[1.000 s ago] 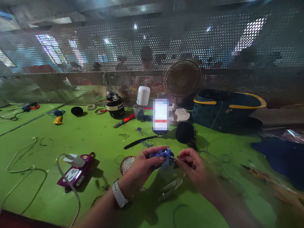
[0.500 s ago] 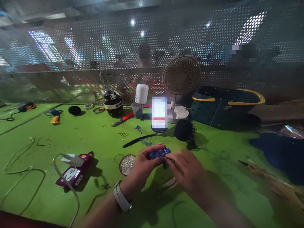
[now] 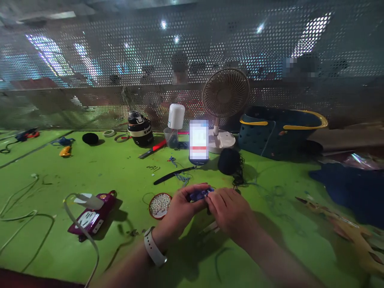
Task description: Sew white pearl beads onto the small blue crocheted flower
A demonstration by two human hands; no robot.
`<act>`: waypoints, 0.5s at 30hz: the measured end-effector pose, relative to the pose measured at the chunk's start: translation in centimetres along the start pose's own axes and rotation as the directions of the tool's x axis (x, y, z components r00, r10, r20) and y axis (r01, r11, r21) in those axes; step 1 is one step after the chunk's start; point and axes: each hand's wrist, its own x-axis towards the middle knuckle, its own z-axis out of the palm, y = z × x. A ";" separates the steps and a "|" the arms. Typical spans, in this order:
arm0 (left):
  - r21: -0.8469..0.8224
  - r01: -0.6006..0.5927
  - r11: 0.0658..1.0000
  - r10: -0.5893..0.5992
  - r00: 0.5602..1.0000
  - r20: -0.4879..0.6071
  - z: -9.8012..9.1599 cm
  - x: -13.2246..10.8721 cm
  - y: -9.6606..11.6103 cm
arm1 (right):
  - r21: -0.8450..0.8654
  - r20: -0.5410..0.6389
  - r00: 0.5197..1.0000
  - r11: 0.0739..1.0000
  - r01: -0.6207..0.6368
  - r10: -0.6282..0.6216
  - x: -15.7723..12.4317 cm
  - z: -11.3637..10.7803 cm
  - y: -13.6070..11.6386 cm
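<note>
A small blue-purple yarn piece [image 3: 198, 195] is held between my two hands above the green table. My left hand [image 3: 183, 208], with a white band on its wrist, has its thumb and fingers closed round the piece from the left. At the piece's right end my right hand [image 3: 229, 210] is pinched, its fingertips touching the yarn; whether a small tool is in that pinch is hidden. Just left of my left hand lies a round red-rimmed dish [image 3: 160, 206] of pearly beads. A dark yarn ball [image 3: 229, 161] sits beyond my right hand.
A lit phone [image 3: 199, 140] stands before a fan [image 3: 225, 94]. Behind the table runs a perforated screen [image 3: 105, 64]. At right are a dark basket [image 3: 264, 140] and blue cloth [image 3: 349, 192]. A purple power strip [image 3: 93, 218] with cables lies left; a black flask [image 3: 140, 130] stands behind.
My right hand's fingers have closed in further over the right end of the yarn piece and cover more of it. The whole view has shifted slightly.
</note>
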 end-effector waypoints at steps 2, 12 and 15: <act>0.006 0.004 1.000 -0.004 1.000 0.018 0.0 -0.1 0.0 | 0.050 -0.071 0.997 0.998 -0.027 0.030 0.3 -0.4 -0.2; -0.039 0.029 0.999 -0.029 1.000 0.008 -1.0 0.7 -0.1 | 0.811 0.453 0.608 -0.019 -0.584 0.651 1.2 -5.3 3.3; -0.036 0.021 0.999 -0.022 1.000 -0.022 -1.2 0.8 0.3 | 0.849 0.418 0.592 -0.064 -0.525 0.689 -0.4 -4.6 6.1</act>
